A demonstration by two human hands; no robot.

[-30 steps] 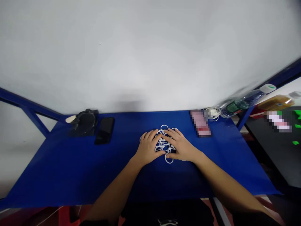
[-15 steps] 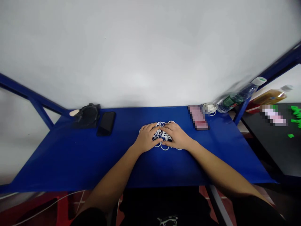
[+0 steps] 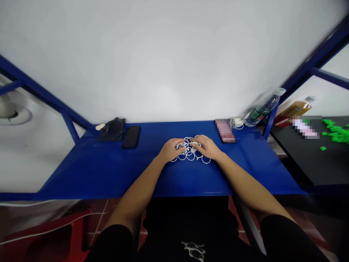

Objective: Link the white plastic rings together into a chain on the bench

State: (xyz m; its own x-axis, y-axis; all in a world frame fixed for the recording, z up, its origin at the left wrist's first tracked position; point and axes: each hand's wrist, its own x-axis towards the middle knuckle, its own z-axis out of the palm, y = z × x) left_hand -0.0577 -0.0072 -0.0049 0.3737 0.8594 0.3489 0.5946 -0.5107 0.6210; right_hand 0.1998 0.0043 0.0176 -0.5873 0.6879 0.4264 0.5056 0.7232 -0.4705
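A small pile of thin white rings (image 3: 190, 155), each with a little eyelet or tab on it where I can make it out, lies on the blue tabletop (image 3: 109, 171) in front of me. My left hand (image 3: 171, 150) curls over the pile's left side, with rings between its thumb and fingers. From the right, my right hand (image 3: 206, 146) is bent round more of the rings, its thumb pointing inward. Several rings lie loose along the near side, between and below the hands. The palms hide part of the pile.
Back left lie a black plastic bag (image 3: 113, 129) and a dark phone (image 3: 131, 137). A pinkish, blurred-out phone (image 3: 225, 131), a coiled white cable (image 3: 238, 123) and a clear bottle (image 3: 263, 109) are back right. Green pieces (image 3: 338, 131) lie on a black table (image 3: 302, 160). Blue frame bars flank me.
Both hands have drawn in their fingers over the rings, and more rings now show along the near side. The camera view has shifted slightly.
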